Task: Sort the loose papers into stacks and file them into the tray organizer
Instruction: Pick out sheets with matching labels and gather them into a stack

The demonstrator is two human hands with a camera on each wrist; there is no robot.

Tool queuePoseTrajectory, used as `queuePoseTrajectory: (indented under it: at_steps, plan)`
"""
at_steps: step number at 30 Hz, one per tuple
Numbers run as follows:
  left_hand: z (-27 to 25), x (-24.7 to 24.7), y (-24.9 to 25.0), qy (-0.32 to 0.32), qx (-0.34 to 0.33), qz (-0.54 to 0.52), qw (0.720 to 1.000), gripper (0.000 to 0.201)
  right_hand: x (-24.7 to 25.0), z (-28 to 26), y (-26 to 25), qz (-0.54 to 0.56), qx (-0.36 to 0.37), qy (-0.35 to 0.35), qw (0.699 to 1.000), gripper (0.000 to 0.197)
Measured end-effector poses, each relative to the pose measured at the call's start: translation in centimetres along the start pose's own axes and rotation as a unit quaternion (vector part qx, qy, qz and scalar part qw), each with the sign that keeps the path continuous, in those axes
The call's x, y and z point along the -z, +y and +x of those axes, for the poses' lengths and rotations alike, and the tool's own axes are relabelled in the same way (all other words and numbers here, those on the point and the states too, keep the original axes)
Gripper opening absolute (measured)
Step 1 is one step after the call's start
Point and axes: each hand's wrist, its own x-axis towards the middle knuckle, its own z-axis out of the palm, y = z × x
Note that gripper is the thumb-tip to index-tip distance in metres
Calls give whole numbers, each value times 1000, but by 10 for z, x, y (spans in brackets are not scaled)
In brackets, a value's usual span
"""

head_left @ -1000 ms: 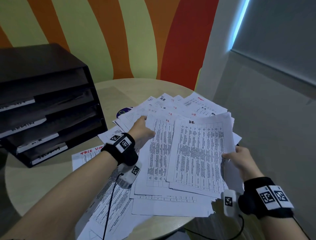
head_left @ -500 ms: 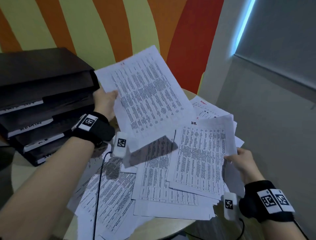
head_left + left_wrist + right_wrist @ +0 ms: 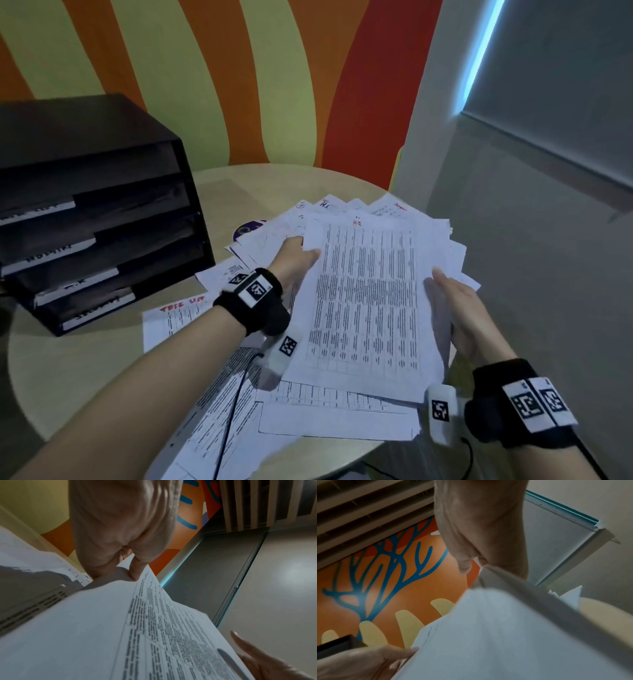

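Since half a second ago, the printed sheet that was raised high by the left hand (image 3: 294, 258) has been brought down onto the small stack (image 3: 370, 308) held over the desk (image 3: 85, 359). The stack is now gripped at its left edge by the left hand, thumb on top, and supported at its right edge by the right hand (image 3: 459, 315), whose fingers (image 3: 442, 277) lie nearly straight along the paper.

The sorting is judged to be at an early stage: one stack is being gathered, while many loose papers (image 3: 329, 414) are spread beneath it. The black tray organizer (image 3: 102, 219) stands at the left of the desk; nothing is seen being filed yet.

The held sheets are white, densely printed in table columns, with a red mark at the top.
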Motion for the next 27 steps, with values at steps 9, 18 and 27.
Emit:
queuePoseTrajectory:
  at_steps: [9,18,27]
  plan:
    - [16,11,-12,27,-7,92,995,62,20,5,8,-129,19,55,990,23]
    - [27,37,-39,-2,9,401,916,74,57,5,2,-147,-20,135,980,30]
    - [26,32,-33,131,-103,208,964,15,54,10,10,-143,-38,134,980,34]
